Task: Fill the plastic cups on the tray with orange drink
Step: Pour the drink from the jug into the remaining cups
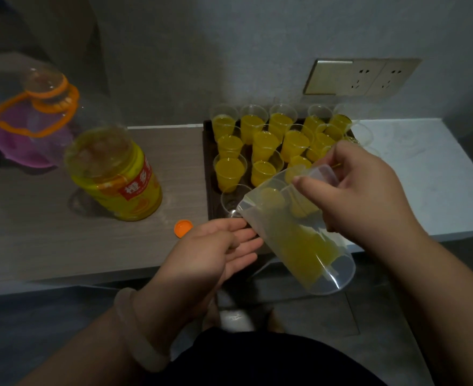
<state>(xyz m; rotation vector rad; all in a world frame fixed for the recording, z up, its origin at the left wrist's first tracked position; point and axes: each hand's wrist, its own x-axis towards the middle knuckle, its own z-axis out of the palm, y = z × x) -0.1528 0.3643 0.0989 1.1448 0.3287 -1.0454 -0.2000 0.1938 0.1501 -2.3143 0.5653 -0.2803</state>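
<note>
A dark tray (208, 174) holds several clear plastic cups (261, 144) filled with orange drink. One empty cup (231, 199) stands at the tray's near left corner. My right hand (363, 196) grips the handle of a clear measuring jug (299, 235) that holds orange drink and is tilted, its spout right at the empty cup's rim. My left hand (224, 246) is open, palm up, fingers touching the jug's side below the spout. The big orange drink bottle (115, 174) stands uncapped to the left of the tray.
An orange cap (183, 227) lies on the wooden counter near my left hand. A purple funnel-like item (31, 146) sits at the far left. A wall socket (360, 76) is behind the tray. A white counter section (430, 174) lies to the right.
</note>
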